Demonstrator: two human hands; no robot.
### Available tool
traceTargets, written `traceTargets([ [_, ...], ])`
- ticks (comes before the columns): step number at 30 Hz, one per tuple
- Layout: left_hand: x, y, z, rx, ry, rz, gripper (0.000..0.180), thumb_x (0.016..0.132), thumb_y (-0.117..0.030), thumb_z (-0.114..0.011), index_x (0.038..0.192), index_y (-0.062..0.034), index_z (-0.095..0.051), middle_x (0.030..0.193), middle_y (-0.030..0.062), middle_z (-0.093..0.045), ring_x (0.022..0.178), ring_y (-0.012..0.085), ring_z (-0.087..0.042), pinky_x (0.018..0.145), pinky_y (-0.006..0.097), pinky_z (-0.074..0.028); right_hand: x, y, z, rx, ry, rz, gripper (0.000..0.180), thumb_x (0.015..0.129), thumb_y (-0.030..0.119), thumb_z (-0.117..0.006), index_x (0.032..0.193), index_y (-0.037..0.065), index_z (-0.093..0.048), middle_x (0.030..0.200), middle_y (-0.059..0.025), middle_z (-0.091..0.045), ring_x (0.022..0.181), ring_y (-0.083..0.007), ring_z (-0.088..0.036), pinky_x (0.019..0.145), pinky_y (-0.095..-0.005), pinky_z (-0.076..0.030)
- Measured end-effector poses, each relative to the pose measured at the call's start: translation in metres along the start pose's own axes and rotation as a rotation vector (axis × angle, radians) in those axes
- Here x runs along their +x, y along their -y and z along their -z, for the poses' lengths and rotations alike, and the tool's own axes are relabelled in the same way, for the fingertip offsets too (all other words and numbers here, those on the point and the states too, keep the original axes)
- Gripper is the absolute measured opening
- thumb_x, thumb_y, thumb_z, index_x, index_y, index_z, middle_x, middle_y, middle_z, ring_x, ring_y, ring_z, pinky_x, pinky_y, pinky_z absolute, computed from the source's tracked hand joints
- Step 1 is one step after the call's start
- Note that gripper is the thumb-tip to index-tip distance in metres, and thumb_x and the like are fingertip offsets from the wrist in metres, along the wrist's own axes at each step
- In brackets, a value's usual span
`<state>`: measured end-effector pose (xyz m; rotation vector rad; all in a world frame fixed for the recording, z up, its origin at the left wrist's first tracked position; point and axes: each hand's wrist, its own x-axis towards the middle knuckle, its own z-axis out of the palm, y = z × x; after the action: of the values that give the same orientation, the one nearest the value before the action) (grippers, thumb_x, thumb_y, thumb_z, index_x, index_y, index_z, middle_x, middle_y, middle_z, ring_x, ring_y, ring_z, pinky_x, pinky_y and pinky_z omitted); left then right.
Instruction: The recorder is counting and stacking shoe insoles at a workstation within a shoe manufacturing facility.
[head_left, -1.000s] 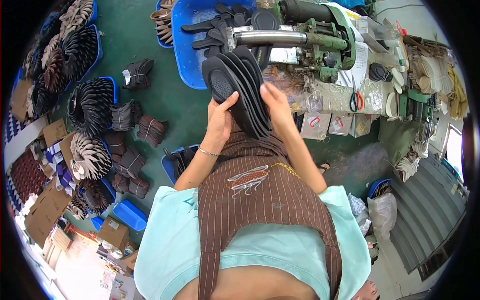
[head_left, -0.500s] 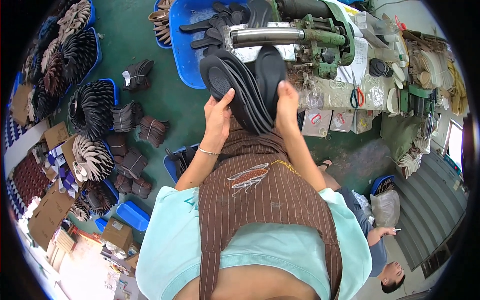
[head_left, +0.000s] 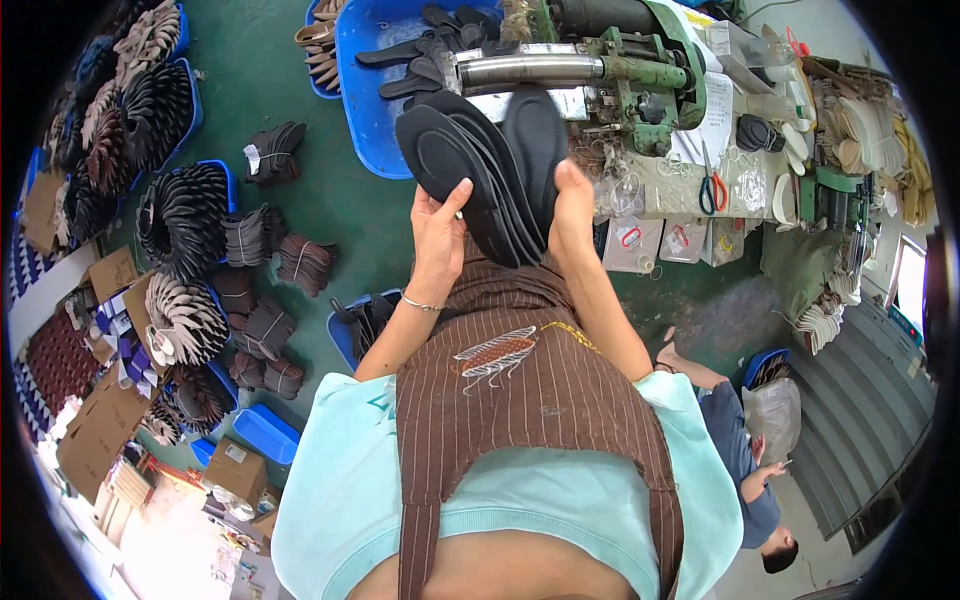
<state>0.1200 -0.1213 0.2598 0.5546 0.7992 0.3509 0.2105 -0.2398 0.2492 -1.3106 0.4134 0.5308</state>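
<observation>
A stack of black shoe insoles is gripped by my left hand, with the thumb across the front one. The insoles fan apart a little, their upper ends tilted to the left. My right hand closes on another black insole, thumb along its right edge. That insole stands upright against the right side of the stack, and the lower ends meet. Just beyond my hands lies a green machine with a shiny metal roller.
A blue basin with loose black insoles stands beyond the stack. Red-handled scissors lie on the workbench at right. Bundled insoles and a crate of black insoles sit on the floor at left. Another person is at right.
The front face of the left stack shows a smooth insole instead of the textured one. The right insole has shifted slightly left. A black insole by the roller has dropped from sight. The other person has moved.
</observation>
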Motion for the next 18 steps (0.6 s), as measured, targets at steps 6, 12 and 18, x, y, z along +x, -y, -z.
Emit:
traceTargets([
  [6, 0.002, -0.005, 0.004, 0.110, -0.018, 0.027, 0.038, 0.081, -0.002, -0.066, 0.115, -0.0062, -0.051, 0.102, 0.0031, -0.063, 0.090, 0.0106, -0.059, 0.071, 0.022, -0.048, -0.001, 0.003, -0.013, -0.179, 0.246, 0.010, 0.026, 0.095, 0.025, -0.049, 0.091, 0.000, -0.059, 0.083, 0.0055, -0.052, 0.077, -0.0047, -0.045, 0.072, -0.0205, -0.038],
  [12, -0.003, -0.007, 0.003, 0.172, -0.115, 0.025, 0.038, 0.082, -0.004, -0.066, 0.116, -0.0052, -0.049, 0.099, 0.0033, -0.063, 0.088, 0.0096, -0.060, 0.068, 0.020, -0.049, 0.017, 0.004, 0.013, -0.089, 0.058, 0.027, 0.021, 0.094, 0.013, -0.048, 0.093, -0.004, -0.060, 0.080, 0.0003, -0.059, 0.074, -0.0043, -0.049, 0.069, -0.0209, -0.041],
  [18, 0.001, 0.002, 0.008, 0.061, -0.051, -0.057, 0.027, 0.083, -0.001, -0.063, 0.109, -0.0009, -0.055, 0.098, 0.0058, -0.063, 0.090, 0.0109, -0.059, 0.073, 0.023, -0.051, -0.013, 0.012, -0.019, -0.258, 0.370, -0.111, 0.027, 0.096, 0.023, -0.046, 0.113, 0.005, -0.057, 0.079, 0.0070, -0.056, 0.063, -0.0020, -0.045, 0.059, -0.0196, -0.040],
])
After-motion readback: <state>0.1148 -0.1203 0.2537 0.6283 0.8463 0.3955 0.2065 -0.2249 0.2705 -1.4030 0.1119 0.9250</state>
